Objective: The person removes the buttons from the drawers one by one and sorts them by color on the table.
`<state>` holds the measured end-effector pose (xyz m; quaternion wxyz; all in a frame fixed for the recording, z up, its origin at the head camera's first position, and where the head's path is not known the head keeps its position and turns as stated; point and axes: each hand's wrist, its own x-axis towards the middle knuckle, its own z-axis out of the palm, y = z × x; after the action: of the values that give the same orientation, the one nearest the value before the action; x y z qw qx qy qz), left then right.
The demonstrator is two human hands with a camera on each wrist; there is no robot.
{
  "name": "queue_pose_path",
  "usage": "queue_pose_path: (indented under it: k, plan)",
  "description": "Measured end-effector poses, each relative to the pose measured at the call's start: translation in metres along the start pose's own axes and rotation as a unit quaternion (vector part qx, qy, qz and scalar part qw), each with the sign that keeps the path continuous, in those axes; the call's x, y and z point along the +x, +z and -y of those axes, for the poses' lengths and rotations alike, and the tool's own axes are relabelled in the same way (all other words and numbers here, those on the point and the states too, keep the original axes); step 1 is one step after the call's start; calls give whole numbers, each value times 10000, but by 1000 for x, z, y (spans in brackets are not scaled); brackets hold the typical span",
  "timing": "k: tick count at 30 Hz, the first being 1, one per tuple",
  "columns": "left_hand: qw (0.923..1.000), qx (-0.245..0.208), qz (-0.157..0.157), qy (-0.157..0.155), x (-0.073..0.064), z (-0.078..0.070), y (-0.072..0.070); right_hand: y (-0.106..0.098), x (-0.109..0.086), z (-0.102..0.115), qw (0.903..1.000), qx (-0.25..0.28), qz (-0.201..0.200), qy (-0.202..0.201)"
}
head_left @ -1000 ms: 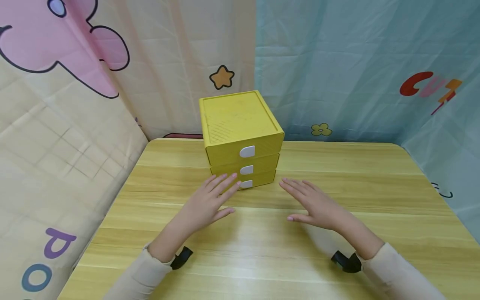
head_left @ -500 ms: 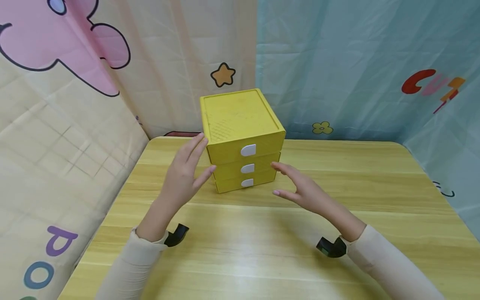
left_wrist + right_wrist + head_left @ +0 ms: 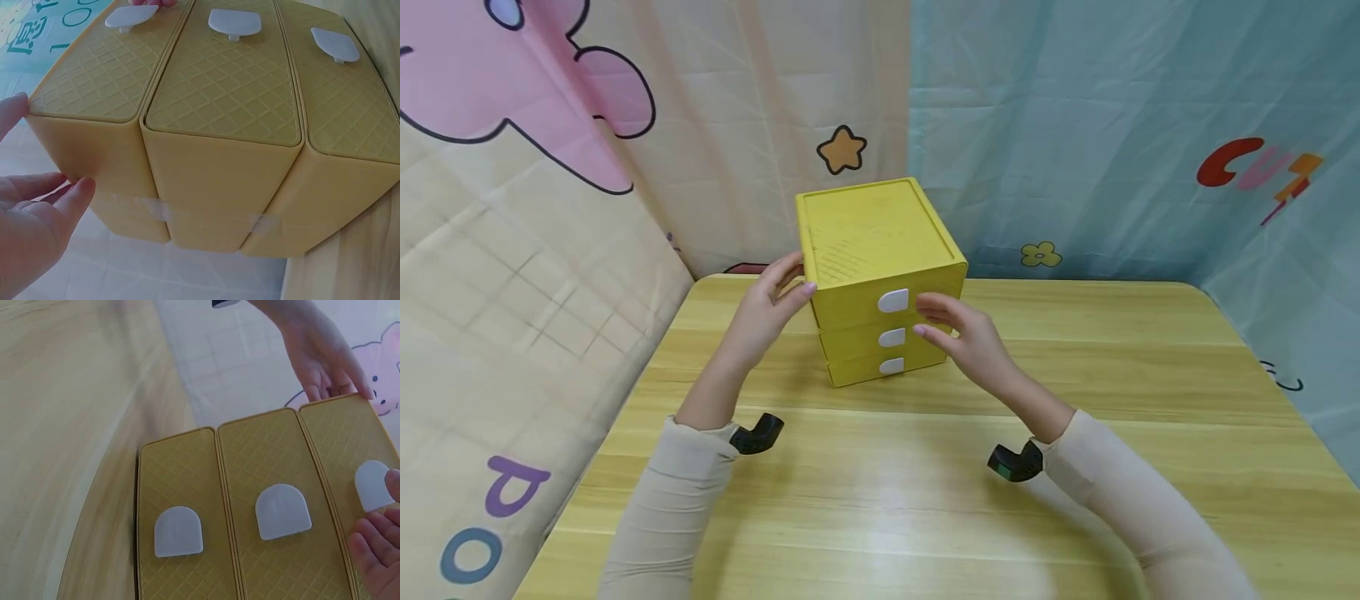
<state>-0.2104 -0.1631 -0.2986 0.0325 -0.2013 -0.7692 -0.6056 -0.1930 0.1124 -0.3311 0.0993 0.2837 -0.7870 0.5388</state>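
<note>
The yellow three-drawer cabinet (image 3: 880, 233) stands on the worktop (image 3: 880, 517). The left hand (image 3: 760, 312) grips the cabinet's upper left front edge, thumb at its corner, fingers bent against its side, presumably steadying it. The right hand (image 3: 973, 342), fingers loosely curved, holds nothing beside the cabinet's top white pull (image 3: 893, 301); contact is unclear.

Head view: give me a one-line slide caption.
Left hand touches the side of a boxy yellow plastic three-drawer unit; right hand hovers near its rounded white uppermost handle.

L hand (image 3: 758, 312) + R hand (image 3: 974, 346), both half-curled
</note>
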Motion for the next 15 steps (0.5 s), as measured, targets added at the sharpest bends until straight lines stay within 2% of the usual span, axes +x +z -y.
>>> queue_pose_path:
  k: [2,5,11,15]
  plan:
    - [10000,-74,-8,-35,0,1,0,4,4,-4,9991,398,-121,97]
    - [9999,-114,-27,-39,0,1,1,9,8,6,9958,815,-263,321]
    - [9999,-79,-49,-125,0,0,1,14,12,18,9934,776,-610,588]
    - [9998,-112,-102,-154,0,0,1,17,14,20,9917,796,-796,625]
